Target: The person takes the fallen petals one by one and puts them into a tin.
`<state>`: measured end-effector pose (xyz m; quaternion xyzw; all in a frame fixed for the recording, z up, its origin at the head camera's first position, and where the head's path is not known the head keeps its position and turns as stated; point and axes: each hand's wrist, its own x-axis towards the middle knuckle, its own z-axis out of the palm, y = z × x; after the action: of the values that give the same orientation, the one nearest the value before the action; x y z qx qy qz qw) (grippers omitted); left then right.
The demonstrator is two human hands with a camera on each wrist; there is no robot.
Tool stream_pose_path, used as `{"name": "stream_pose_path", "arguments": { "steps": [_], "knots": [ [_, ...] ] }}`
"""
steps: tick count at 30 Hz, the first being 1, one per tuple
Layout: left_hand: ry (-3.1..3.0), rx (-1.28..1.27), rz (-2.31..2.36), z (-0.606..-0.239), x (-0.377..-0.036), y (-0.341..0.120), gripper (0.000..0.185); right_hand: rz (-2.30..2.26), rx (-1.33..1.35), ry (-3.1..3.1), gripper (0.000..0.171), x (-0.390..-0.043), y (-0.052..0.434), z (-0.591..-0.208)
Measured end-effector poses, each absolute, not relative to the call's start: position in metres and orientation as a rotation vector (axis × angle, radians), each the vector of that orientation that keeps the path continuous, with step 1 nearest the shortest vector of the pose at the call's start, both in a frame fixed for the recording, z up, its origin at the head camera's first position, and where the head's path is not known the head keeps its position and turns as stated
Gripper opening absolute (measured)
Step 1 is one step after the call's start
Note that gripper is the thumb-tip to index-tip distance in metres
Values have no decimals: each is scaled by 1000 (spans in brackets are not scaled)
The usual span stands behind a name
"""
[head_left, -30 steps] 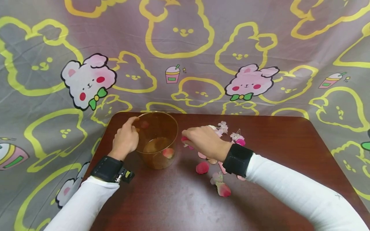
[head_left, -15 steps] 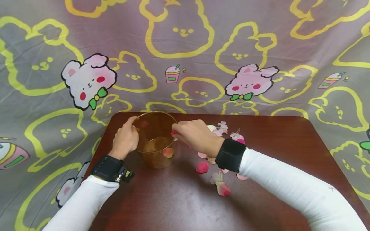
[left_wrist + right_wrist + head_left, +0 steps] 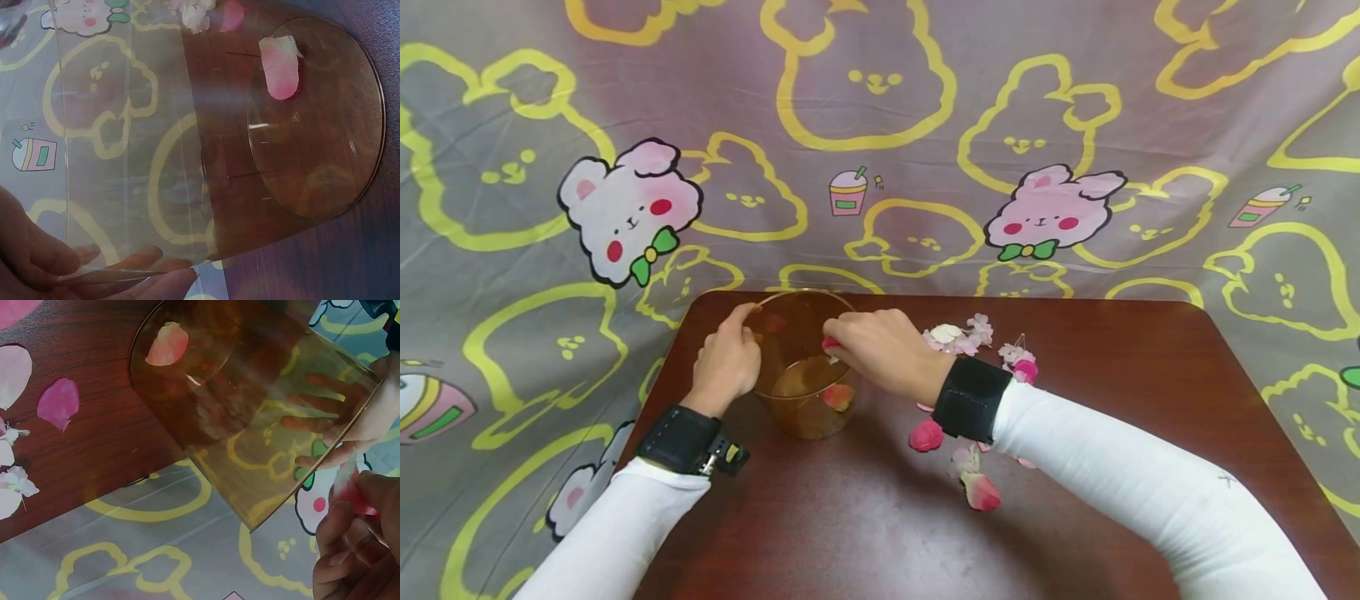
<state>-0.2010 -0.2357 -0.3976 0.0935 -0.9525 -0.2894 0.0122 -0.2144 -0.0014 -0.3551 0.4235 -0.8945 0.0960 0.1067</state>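
A see-through amber tub (image 3: 790, 421) stands upright near the left back of the table. My left hand (image 3: 726, 362) grips its rim on the left, with the thumb on one side of the wall and fingers on the other in the left wrist view. Between the thumb and fingers of my right hand (image 3: 891, 354) is a pink petal with a pale end (image 3: 355, 492), right at the tub's mouth on the right side. One pink and cream petal (image 3: 280, 67) shows at the tub's bottom. The right hand covers part of the rim in the head view.
Right of the tub, loose petals and blossoms lie on the brown table (image 3: 850, 542): a red petal (image 3: 926, 435), a cream and pink petal (image 3: 981, 492), a magenta petal (image 3: 1025, 371) and pale blossoms (image 3: 977, 329). A patterned cloth (image 3: 917, 183) hangs behind the table.
My right hand has moved left with the petal, from beside the tub to over its rim, uncovering some blossoms on the table. The left hand and the tub have stayed put.
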Motion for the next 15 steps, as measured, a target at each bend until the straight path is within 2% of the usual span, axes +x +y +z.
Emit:
{"name": "stream_pose_path", "arguments": {
  "steps": [3, 9, 15],
  "knots": [
    [-2971, 295, -905, -397, -201, -235, 50, 271, 1245, -2654, 17, -215, -3, -355],
    [-2972, 298, -903, -397, -201, -234, 50, 196, 1243, -2711, 44, -216, -4, -354],
    [-2982, 308, -908, -397, -201, -235, 49, 188, 1219, -2722, 46, -218, 2, -355]
  ]
}}
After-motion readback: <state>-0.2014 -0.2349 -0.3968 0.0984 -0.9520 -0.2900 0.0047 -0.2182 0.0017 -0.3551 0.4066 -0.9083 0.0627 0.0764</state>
